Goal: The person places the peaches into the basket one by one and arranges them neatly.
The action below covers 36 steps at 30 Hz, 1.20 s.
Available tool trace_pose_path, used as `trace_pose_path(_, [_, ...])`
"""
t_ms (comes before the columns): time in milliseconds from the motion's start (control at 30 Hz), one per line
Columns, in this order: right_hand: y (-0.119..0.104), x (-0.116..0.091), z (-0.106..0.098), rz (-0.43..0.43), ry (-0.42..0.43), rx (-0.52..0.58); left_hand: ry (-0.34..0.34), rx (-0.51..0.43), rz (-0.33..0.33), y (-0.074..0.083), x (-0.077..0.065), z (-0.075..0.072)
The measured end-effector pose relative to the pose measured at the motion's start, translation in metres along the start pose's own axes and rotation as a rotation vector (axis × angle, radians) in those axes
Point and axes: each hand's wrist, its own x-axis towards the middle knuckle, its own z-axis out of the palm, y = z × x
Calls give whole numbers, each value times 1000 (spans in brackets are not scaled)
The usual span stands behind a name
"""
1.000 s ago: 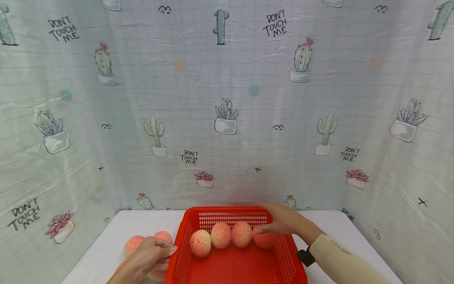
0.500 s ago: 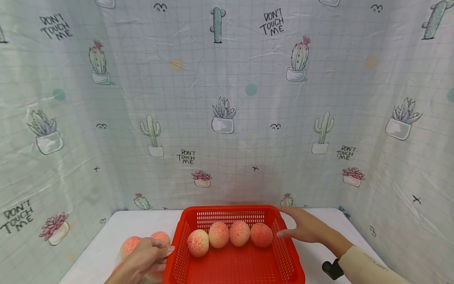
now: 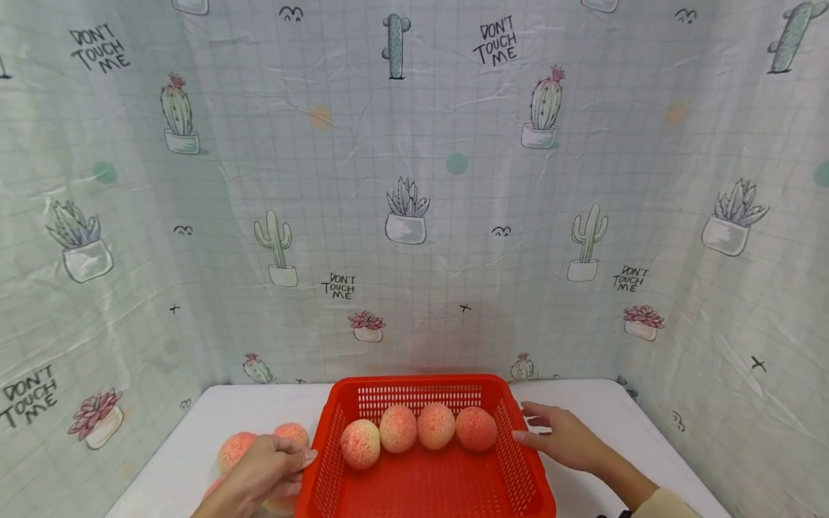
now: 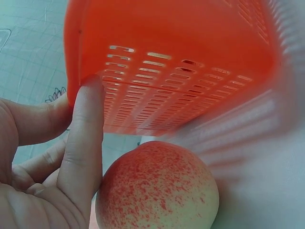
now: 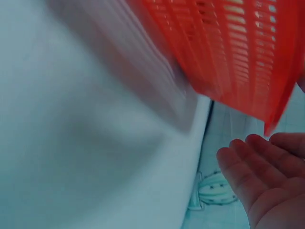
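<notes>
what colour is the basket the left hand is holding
The basket is bright red all over, seen best in the head view.

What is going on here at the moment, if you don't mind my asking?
A person is handling a red basket on a white table. The left hand pinches its left rim, while the right hand is open by the right rim; whether it touches is unclear. Four peaches sit in a row toward the basket's far side, and more peaches lie on the table to its left, partly hidden by the left hand.
</notes>
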Motion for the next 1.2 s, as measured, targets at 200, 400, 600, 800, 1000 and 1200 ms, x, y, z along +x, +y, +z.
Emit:
trace_pose_path(200, [-1, 0, 15, 60, 67, 115, 10, -9, 6, -1, -3, 0])
trace_pose_path(400, [-7, 2, 25, 196, 183, 195, 16, 7, 26, -2, -4, 2])
trace_pose_path(600, [-10, 1, 30, 242, 222, 289, 114, 56, -10, -1, -3, 6])
trace_pose_path(800, [-11, 1, 31, 252, 226, 311, 195, 63, -16, 2, -5, 6])
trace_pose_path(1000, [-12, 1, 32, 256, 218, 313, 220, 13, 43, 3, -14, -3])
trace_pose_path(1200, [-11, -2, 31, 255, 217, 311, 233, 51, 107, 7, -24, -19])
